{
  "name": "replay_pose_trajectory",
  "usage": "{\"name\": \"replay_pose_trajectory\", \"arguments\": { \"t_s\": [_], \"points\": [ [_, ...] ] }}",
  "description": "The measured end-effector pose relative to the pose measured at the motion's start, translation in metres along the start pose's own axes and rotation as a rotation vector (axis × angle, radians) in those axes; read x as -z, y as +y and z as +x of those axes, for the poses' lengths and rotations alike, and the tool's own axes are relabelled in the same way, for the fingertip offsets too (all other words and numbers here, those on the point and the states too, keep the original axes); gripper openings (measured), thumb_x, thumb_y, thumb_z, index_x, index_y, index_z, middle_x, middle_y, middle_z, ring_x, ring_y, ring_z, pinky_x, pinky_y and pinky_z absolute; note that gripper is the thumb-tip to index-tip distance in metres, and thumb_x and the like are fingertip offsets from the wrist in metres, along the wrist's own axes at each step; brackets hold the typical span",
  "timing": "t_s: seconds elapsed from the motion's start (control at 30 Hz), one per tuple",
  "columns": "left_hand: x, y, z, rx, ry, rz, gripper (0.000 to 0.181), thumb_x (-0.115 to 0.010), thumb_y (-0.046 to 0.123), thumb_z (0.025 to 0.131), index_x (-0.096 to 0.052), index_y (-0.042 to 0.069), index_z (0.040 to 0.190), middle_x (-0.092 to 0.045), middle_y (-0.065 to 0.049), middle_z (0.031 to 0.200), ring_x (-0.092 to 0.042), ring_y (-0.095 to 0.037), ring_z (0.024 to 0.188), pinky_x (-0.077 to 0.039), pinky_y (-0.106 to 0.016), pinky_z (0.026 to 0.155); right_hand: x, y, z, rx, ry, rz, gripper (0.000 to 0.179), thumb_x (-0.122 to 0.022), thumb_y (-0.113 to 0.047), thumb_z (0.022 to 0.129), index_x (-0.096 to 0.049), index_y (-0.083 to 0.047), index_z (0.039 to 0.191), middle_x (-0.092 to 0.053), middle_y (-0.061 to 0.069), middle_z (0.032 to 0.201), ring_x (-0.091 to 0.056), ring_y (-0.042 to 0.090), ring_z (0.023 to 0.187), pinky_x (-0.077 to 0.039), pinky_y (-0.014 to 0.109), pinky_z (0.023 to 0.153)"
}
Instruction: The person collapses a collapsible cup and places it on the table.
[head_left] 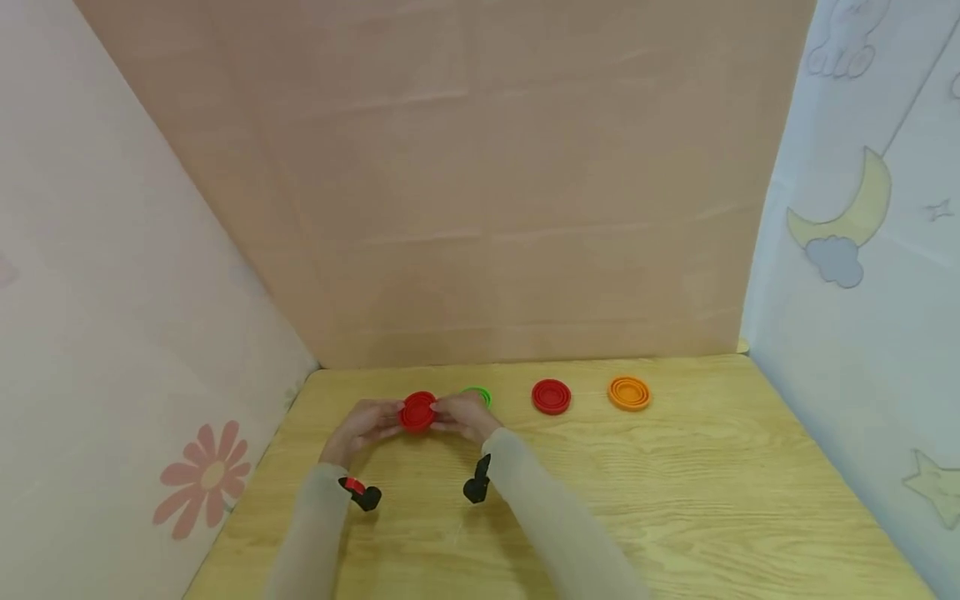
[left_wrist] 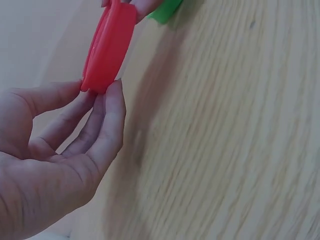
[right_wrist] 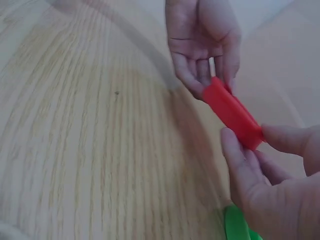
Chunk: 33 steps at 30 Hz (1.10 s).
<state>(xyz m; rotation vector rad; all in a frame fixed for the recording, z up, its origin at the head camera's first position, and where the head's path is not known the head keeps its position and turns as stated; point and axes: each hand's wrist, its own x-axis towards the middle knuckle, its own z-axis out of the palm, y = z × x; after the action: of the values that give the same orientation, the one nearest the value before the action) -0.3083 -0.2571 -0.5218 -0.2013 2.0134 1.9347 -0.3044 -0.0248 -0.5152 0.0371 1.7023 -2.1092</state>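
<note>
A round red collapsible cup (head_left: 417, 412), folded flat into concentric rings, is held up between both hands with its ringed face tilted toward the head camera. My left hand (head_left: 363, 423) pinches one edge of it, thumb on the ringed side and fingers behind, as the left wrist view shows at the cup's rim (left_wrist: 110, 47). On the opposite edge, my right hand (right_wrist: 280, 195) pinches the same cup between thumb and fingers. A green ringed disc (head_left: 486, 395) lies on the table behind the right hand, which partly hides it.
Farther right on the wooden table (head_left: 675, 483) lie a second red folded cup (head_left: 551, 397) and an orange one (head_left: 629, 393). A brown covered panel (head_left: 525, 208) rises at the table's back. Pale printed walls stand on the left (head_left: 112, 292) and right (head_left: 862, 350).
</note>
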Motion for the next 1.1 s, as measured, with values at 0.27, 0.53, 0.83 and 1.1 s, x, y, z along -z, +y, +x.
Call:
{"name": "replay_pose_trajectory", "arguments": {
  "t_s": [0.27, 0.53, 0.83, 1.1],
  "points": [
    [-0.001, 0.003, 0.006, -0.01, 0.003, 0.011, 0.041, -0.057, 0.006, 0.107, -0.055, -0.015, 0.142, -0.077, -0.007, 0.114, -0.073, -0.014, 0.103, -0.061, -0.039, 0.102, -0.009, 0.006, 0.016, 0.049, 0.146, -0.064, 0.028, -0.071, 0.002, 0.096, -0.069, 0.014, 0.121, -0.075, 0.027, 0.114, -0.078, 0.027, 0.093, -0.066, 0.041, 0.088],
    [0.011, 0.003, 0.008, 0.014, 0.086, 0.06, 0.035, -0.057, 0.004, 0.106, -0.061, -0.014, 0.136, -0.075, -0.008, 0.112, -0.072, -0.014, 0.099, -0.064, -0.036, 0.097, -0.025, 0.017, 0.032, 0.102, 0.171, -0.152, 0.022, -0.073, 0.001, 0.094, -0.071, 0.012, 0.112, -0.076, 0.024, 0.107, -0.079, 0.026, 0.088, -0.067, 0.034, 0.078],
    [0.016, 0.006, 0.0, 0.039, 0.162, 0.133, 0.038, -0.06, 0.007, 0.105, -0.06, -0.013, 0.137, -0.074, -0.018, 0.124, -0.071, -0.016, 0.103, -0.06, -0.043, 0.104, -0.044, 0.021, 0.033, 0.081, 0.233, -0.242, 0.019, -0.075, 0.0, 0.093, -0.073, 0.01, 0.11, -0.076, 0.024, 0.108, -0.08, 0.031, 0.088, -0.067, 0.031, 0.073],
    [0.011, 0.01, 0.007, -0.009, 0.222, 0.256, 0.032, -0.061, 0.005, 0.104, -0.067, -0.014, 0.129, -0.073, -0.025, 0.125, -0.072, -0.013, 0.092, -0.066, -0.035, 0.089, -0.043, 0.028, 0.037, 0.069, 0.23, -0.238, 0.021, -0.074, 0.002, 0.093, -0.072, 0.01, 0.113, -0.075, 0.021, 0.107, -0.08, 0.023, 0.085, -0.066, 0.026, 0.072]
  ]
}}
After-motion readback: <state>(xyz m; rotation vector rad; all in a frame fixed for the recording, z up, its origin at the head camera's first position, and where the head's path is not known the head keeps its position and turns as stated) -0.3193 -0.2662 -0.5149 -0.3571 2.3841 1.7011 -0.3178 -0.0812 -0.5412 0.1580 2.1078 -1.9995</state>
